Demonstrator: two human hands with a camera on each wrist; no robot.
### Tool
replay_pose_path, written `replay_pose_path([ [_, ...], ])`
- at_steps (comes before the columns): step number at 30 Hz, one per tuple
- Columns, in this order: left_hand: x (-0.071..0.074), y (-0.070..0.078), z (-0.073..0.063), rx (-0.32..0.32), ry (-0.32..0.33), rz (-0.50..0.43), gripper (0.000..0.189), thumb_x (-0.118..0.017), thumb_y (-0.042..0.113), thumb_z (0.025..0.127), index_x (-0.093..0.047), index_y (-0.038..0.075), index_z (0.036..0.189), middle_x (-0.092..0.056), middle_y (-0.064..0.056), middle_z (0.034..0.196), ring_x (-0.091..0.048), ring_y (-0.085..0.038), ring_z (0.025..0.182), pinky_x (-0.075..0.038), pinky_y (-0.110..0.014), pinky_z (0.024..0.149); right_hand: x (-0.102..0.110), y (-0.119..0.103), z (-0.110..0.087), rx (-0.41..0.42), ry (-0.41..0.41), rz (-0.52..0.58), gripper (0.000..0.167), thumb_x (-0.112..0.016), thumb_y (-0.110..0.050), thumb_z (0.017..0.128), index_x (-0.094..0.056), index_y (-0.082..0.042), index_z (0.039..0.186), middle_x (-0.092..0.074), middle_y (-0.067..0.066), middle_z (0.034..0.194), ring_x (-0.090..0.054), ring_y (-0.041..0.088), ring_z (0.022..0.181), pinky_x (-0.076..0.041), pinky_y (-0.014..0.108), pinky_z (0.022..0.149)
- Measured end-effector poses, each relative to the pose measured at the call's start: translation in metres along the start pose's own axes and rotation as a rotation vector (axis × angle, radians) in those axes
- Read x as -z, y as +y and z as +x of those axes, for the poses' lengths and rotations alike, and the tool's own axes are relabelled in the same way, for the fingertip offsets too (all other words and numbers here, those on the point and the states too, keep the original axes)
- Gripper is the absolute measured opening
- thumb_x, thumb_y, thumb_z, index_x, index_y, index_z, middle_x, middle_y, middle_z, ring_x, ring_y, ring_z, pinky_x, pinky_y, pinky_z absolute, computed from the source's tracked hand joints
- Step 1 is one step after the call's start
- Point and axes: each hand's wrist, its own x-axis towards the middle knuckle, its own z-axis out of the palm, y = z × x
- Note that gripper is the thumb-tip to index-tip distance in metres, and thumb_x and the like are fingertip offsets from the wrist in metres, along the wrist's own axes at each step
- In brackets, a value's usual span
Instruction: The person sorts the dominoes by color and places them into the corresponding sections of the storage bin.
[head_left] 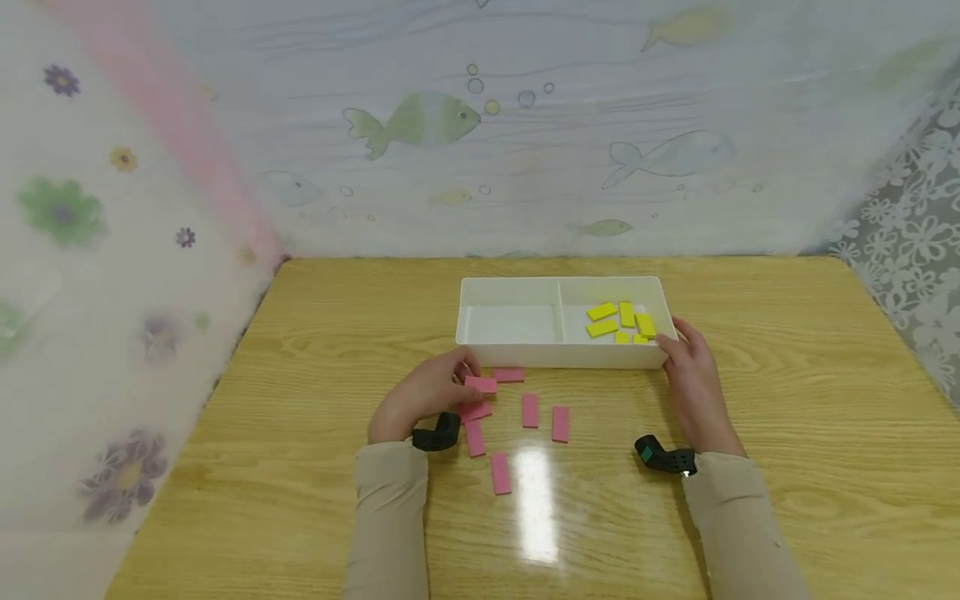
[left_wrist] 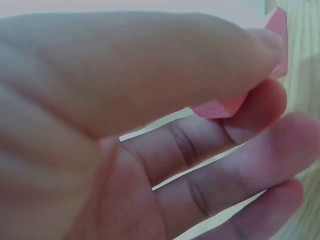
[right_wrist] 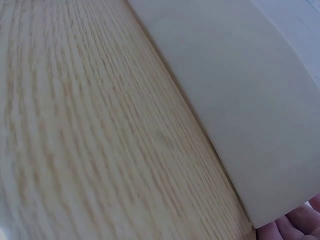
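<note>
L hand (head_left: 431, 387) pinches pink block (head_left: 481, 384) btw thumb & index, at near side of tray (head_left: 555, 357), by L compartment (head_left: 510, 323). R hand (head_left: 693, 383) grips tray's near R corner. Done: approx. 6 yellow blocks (head_left: 602, 328) in R compartment (head_left: 574, 317). To go (est.): pinks, none in tray yet; 6 other pinks (head_left: 530, 411) on desk (head_left: 615, 517). Prob. abt halfway.

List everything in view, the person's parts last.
box: 1, white, on the table
table: 1, light brown, under the box
yellow tiles: 6 visible, yellow, box's right compartment
pink tiles: 7 visible, pink, one held, others on table
backdrop: count unclear, pale prints, behind and beside table
wrist cameras: 2, black, one per wrist
sleeves: 2, beige, forearms
left grip: 1, bare, pinching a pink tile
right grip: 1, bare, on box's right end
</note>
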Motion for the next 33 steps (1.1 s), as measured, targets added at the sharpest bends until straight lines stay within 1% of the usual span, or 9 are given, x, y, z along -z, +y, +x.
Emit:
replay_pose_path([
  [4, 0.001, 0.003, 0.000, -0.011, 0.018, 0.026, 0.026, -0.068, 0.028, 0.078, -0.052, 0.018, 0.095, -0.053, -0.003, 0.089, -0.052, -0.018, 0.074, -0.045, -0.030, 0.062, -0.001, -0.001, 0.000, -0.010, 0.006, 0.004, 0.062, -0.048, -0.027, 0.092, -0.014, -0.012, 0.143, -0.012, 0.011, 0.146, -0.020, 0.018, 0.130, -0.016, 0.030, 0.106],
  [6, 0.001, 0.005, 0.001, -0.019, 0.038, 0.044, 0.024, -0.065, 0.028, 0.080, -0.052, 0.019, 0.098, -0.053, -0.001, 0.090, -0.052, -0.017, 0.075, -0.044, -0.030, 0.063, 0.001, 0.000, -0.001, -0.012, 0.009, 0.007, 0.062, -0.048, -0.027, 0.093, -0.014, -0.012, 0.143, -0.012, 0.010, 0.145, -0.020, 0.018, 0.130, -0.016, 0.030, 0.106],
  [11, 0.001, 0.009, 0.002, -0.056, 0.142, 0.052, 0.018, -0.057, 0.025, 0.086, -0.054, 0.023, 0.104, -0.055, 0.003, 0.089, -0.052, -0.014, 0.078, -0.044, -0.030, 0.066, 0.002, 0.000, -0.001, 0.004, 0.001, 0.000, 0.062, -0.048, -0.028, 0.092, -0.016, -0.012, 0.142, -0.014, 0.010, 0.145, -0.022, 0.018, 0.129, -0.017, 0.030, 0.106],
  [15, 0.002, 0.011, 0.004, -0.096, 0.230, -0.010, 0.017, -0.056, 0.026, 0.088, -0.055, 0.026, 0.105, -0.058, 0.006, 0.090, -0.054, -0.012, 0.080, -0.045, -0.030, 0.067, 0.001, -0.001, -0.001, -0.001, -0.007, -0.031, 0.061, -0.048, -0.031, 0.092, -0.017, -0.014, 0.142, -0.015, 0.008, 0.144, -0.023, 0.017, 0.128, -0.017, 0.031, 0.106],
  [19, 0.002, 0.013, 0.005, -0.116, 0.289, -0.057, 0.019, -0.054, 0.026, 0.089, -0.054, 0.027, 0.109, -0.058, 0.007, 0.092, -0.057, -0.015, 0.081, -0.046, -0.030, 0.066, 0.000, -0.003, -0.002, -0.018, -0.009, -0.056, 0.062, -0.047, -0.032, 0.092, -0.016, -0.016, 0.143, -0.014, 0.006, 0.145, -0.023, 0.016, 0.128, -0.016, 0.033, 0.106],
  [23, 0.000, 0.017, 0.007, -0.138, 0.370, -0.051, 0.022, -0.053, 0.027, 0.090, -0.054, 0.026, 0.112, -0.056, 0.008, 0.094, -0.056, -0.012, 0.080, -0.046, -0.029, 0.066, 0.000, -0.004, -0.001, -0.018, -0.003, -0.069, 0.062, -0.047, -0.032, 0.092, -0.016, -0.014, 0.143, -0.013, 0.006, 0.146, -0.022, 0.016, 0.129, -0.015, 0.034, 0.107],
  [28, -0.003, 0.019, 0.011, -0.195, 0.461, -0.019, 0.022, -0.053, 0.025, 0.090, -0.058, 0.022, 0.111, -0.054, 0.008, 0.097, -0.053, -0.010, 0.080, -0.046, -0.029, 0.065, 0.000, -0.003, 0.002, -0.016, 0.017, -0.057, 0.061, -0.049, -0.030, 0.092, -0.018, -0.012, 0.142, -0.018, 0.009, 0.145, -0.026, 0.016, 0.127, -0.017, 0.033, 0.106],
  [30, -0.005, 0.019, 0.013, -0.194, 0.477, -0.028, 0.022, -0.054, 0.024, 0.090, -0.058, 0.021, 0.111, -0.054, 0.007, 0.096, -0.053, -0.010, 0.078, -0.046, -0.028, 0.064, 0.000, -0.002, 0.002, -0.010, 0.022, -0.050, 0.061, -0.049, -0.029, 0.092, -0.019, -0.011, 0.142, -0.019, 0.010, 0.144, -0.027, 0.016, 0.126, -0.018, 0.034, 0.106],
  [33, -0.008, 0.019, 0.016, -0.159, 0.487, -0.076, 0.020, -0.056, 0.023, 0.088, -0.054, 0.020, 0.107, -0.056, 0.006, 0.093, -0.056, -0.010, 0.073, -0.046, -0.029, 0.060, 0.000, 0.000, 0.002, 0.003, 0.021, -0.054, 0.061, -0.049, -0.028, 0.092, -0.019, -0.009, 0.142, -0.018, 0.012, 0.144, -0.027, 0.017, 0.126, -0.018, 0.035, 0.106],
])
